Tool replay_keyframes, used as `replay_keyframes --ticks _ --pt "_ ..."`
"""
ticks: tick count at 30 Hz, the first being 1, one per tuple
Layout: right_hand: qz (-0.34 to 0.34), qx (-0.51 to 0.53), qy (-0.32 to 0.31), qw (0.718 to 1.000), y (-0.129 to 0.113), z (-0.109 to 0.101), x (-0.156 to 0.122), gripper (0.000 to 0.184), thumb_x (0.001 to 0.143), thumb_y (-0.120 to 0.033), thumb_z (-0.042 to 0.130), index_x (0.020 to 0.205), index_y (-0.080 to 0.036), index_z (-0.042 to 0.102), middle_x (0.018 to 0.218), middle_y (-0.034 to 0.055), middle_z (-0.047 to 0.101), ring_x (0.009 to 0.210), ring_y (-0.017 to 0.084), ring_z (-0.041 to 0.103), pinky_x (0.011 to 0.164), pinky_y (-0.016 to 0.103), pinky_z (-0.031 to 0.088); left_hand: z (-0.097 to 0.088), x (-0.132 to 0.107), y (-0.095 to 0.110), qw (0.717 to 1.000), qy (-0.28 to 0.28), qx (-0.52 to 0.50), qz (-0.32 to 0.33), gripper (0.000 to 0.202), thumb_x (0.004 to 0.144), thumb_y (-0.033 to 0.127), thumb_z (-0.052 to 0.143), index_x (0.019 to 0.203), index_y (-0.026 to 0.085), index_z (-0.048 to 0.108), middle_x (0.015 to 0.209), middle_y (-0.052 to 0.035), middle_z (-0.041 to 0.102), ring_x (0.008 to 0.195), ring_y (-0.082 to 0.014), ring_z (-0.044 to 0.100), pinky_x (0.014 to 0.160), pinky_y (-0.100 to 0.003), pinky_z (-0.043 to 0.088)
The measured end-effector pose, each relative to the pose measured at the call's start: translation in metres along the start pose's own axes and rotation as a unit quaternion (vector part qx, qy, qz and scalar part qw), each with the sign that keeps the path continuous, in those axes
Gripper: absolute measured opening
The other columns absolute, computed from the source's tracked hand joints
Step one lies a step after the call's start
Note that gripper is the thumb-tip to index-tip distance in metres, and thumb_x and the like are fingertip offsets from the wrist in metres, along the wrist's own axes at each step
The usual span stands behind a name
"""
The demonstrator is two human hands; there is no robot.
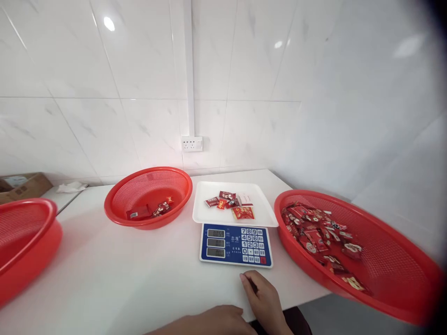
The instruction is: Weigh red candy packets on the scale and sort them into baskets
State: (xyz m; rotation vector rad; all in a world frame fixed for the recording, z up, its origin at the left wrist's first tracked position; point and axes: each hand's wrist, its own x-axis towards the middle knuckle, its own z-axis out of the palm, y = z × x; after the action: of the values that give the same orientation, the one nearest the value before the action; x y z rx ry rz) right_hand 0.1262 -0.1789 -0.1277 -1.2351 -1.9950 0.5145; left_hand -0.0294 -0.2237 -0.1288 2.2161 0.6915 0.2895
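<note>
My right hand [262, 298] rests at the front of the white table, just below the scale's keypad. Its fingers are loosely curled, and nothing shows in them. Beside it on the left, at the bottom edge, lies my left hand [223, 320] with its back upward; its fingers are mostly hidden. The digital scale [236, 245] has a blue panel with number keys and three small displays. On its white pan [206, 216] lie several small wrapped snacks [243, 213], red, dark red and orange. Neither hand touches the scale.
On the right, a red plastic basket [394, 298] holds many wrapped snacks [316, 237]. A second red basket [118, 190], behind left, contains several packets [139, 212]. Another red basket [31, 251] stands far left, near a cardboard box [30, 186]. The tiled wall carries a socket [192, 144].
</note>
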Motion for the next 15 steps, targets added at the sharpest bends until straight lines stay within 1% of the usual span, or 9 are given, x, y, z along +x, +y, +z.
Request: replay_keyframes --ticks 1,2,4,6,8,11,13,14,15 --pt "-0.001 0.004 -0.002 1.0 0.0 -0.001 0.0 0.033 0.089 -0.04 0.038 0.07 -0.021 0.056 0.064 0.002 0.062 0.058 0.016 0.058 0.055 0.024 0.045 -0.015 -0.01 0.011 0.998 0.029 -0.046 -0.035 0.031 0.08 0.023 0.055 0.111 0.027 0.06 0.101 0.0007 0.069 0.088 -0.0159 0.064 0.088 -0.026 0.045" --pt "-0.001 0.008 -0.004 1.0 0.0 -0.001 0.0 0.033 0.089 -0.041 0.038 0.07 -0.021 0.056 0.064 0.0024 0.062 0.059 0.016 0.059 0.056 0.024 0.045 -0.03 -0.02 0.021 0.99 0.078 -0.085 -0.078 0.031 0.08 0.026 0.055 0.111 0.026 0.06 0.103 -0.0003 0.068 0.09 -0.0155 0.064 0.083 -0.023 0.047" --pt "0.0 0.014 -0.005 1.0 -0.002 -0.002 0.0 0.033 0.089 -0.041 0.038 0.071 -0.021 0.057 0.066 0.0031 0.063 0.06 0.016 0.059 0.057 0.024 0.046 -0.059 -0.039 0.034 0.959 0.204 -0.094 -0.173 0.025 0.081 0.026 0.053 0.104 0.023 0.063 0.097 -0.0009 0.07 0.087 -0.0147 0.064 0.08 -0.022 0.049" --pt "0.002 0.016 -0.005 1.0 -0.003 -0.004 0.0 0.032 0.089 -0.04 0.039 0.071 -0.021 0.058 0.067 0.0033 0.063 0.061 0.016 0.06 0.057 0.023 0.046 -0.086 -0.058 0.038 0.925 0.31 -0.035 -0.219 0.022 0.084 0.029 0.048 0.097 0.022 0.064 0.095 -0.0022 0.069 0.087 -0.015 0.064 0.081 -0.023 0.049" --pt "0.002 0.013 -0.007 1.0 -0.004 -0.004 0.001 0.032 0.089 -0.039 0.039 0.071 -0.021 0.058 0.066 0.0028 0.063 0.059 0.015 0.059 0.056 0.022 0.046 -0.113 -0.076 0.035 0.892 0.386 0.062 -0.226 0.024 0.086 0.033 0.044 0.097 0.022 0.062 0.099 -0.0039 0.068 0.09 -0.0166 0.063 0.081 -0.026 0.049" --pt "0.005 0.006 -0.013 1.0 -0.005 -0.005 0.001 0.031 0.089 -0.038 0.039 0.07 -0.021 0.057 0.065 0.002 0.062 0.058 0.014 0.059 0.055 0.022 0.045 -0.157 -0.103 0.03 0.792 0.509 0.206 -0.267 0.029 0.084 0.041 0.045 0.101 0.022 0.059 0.104 -0.0059 0.066 0.097 -0.0212 0.06 0.079 -0.029 0.05" --pt "0.005 0.006 -0.014 1.0 -0.005 -0.006 0.002 0.031 0.089 -0.037 0.039 0.07 -0.021 0.057 0.065 0.0018 0.062 0.059 0.014 0.059 0.055 0.022 0.045 -0.189 -0.117 0.027 0.743 0.534 0.249 -0.318 0.034 0.084 0.044 0.043 0.107 0.023 0.057 0.112 -0.006 0.061 0.104 -0.0235 0.056 0.077 -0.031 0.051" --pt "0.005 0.008 -0.014 1.0 -0.005 -0.006 0.002 0.031 0.089 -0.037 0.039 0.07 -0.021 0.057 0.065 0.0018 0.062 0.059 0.014 0.059 0.056 0.022 0.045 -0.203 -0.123 0.024 0.729 0.532 0.259 -0.344 0.036 0.084 0.046 0.042 0.108 0.023 0.056 0.116 -0.0063 0.058 0.105 -0.0246 0.055 0.077 -0.032 0.05" --pt "0.003 0.009 -0.013 1.0 -0.005 -0.005 0.002 0.032 0.09 -0.037 0.039 0.07 -0.021 0.057 0.065 0.0017 0.062 0.059 0.014 0.059 0.056 0.022 0.045 -0.216 -0.128 0.021 0.725 0.519 0.262 -0.369 0.039 0.084 0.047 0.04 0.11 0.023 0.055 0.12 -0.0069 0.056 0.108 -0.0257 0.054 0.079 -0.034 0.05"
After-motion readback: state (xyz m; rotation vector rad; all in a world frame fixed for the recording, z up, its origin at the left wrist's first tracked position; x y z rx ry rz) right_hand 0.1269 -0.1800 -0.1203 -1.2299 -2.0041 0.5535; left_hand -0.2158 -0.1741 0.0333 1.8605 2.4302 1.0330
